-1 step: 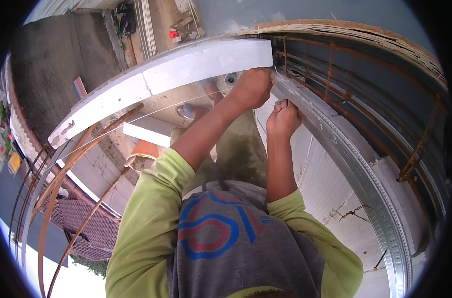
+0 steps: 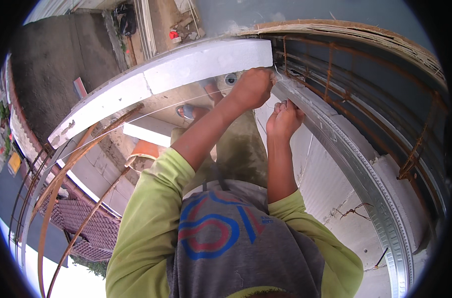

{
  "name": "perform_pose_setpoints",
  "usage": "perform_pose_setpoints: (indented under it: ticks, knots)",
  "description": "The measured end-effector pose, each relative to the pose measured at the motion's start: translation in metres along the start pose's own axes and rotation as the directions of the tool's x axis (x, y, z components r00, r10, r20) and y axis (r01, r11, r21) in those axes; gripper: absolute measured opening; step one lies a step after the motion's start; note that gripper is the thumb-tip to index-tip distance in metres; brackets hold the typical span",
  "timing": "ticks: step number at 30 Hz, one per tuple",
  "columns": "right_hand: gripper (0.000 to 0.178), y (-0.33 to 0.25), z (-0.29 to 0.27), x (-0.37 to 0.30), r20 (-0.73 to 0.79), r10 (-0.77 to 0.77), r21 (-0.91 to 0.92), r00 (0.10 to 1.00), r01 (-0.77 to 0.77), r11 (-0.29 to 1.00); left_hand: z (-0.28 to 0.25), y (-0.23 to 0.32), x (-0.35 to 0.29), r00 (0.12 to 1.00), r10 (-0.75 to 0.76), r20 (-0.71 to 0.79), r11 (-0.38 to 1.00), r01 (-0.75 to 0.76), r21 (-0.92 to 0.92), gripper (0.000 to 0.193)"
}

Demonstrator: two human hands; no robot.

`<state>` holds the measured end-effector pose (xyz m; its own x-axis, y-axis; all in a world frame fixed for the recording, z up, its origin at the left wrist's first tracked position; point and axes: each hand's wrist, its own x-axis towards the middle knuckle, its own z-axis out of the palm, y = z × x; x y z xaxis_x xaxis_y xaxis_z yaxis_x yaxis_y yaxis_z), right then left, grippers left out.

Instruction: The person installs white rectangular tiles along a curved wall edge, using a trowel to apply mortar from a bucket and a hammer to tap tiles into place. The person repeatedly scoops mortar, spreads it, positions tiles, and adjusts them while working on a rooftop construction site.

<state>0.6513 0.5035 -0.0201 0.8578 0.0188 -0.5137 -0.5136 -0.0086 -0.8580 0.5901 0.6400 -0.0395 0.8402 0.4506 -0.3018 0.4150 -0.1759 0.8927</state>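
Note:
My left hand (image 2: 255, 88) is closed in a fist at the far end of a long metal channel (image 2: 357, 171), beside the corner of a white block wall (image 2: 206, 62). A thin white string (image 2: 154, 111) runs from the far left toward this fist and passes behind my left forearm. A loose loop of it shows just beyond the knuckles. Nearer to me, my right hand (image 2: 285, 120) is pinched shut against the channel's inner side. A fine strand curves beside its fingertips; most of what it grips is hidden.
Rusty rebar (image 2: 330, 69) lines the gap right of the channel. White blocks (image 2: 330, 164) form the right wall. Bamboo poles (image 2: 69, 169) slant at left, near an orange bucket (image 2: 144, 150). Below, a sandalled foot (image 2: 186, 111) and a round dark-centred object (image 2: 230, 79) show.
The fingers of my right hand have shifted very slightly, and the fine strand beside them shows more clearly. My left hand stays in place.

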Motion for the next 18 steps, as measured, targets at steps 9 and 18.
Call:
perform_pose_setpoints:
  ticks: [9, 18]
  knots:
    - [0.026, 0.015, -0.034, 0.006, 0.293, -0.273, -0.633, 0.916, 0.4, 0.663, -0.022, 0.004, -0.021, 0.999, -0.03, -0.012, 0.956, 0.032, 0.29, 0.024]
    - [0.031, -0.003, -0.04, -0.007, 0.312, -0.305, -0.709, 0.9, 0.434, 0.556, -0.006, 0.001, -0.012, 0.988, 0.101, -0.114, 0.956, -0.065, 0.286, 0.013]
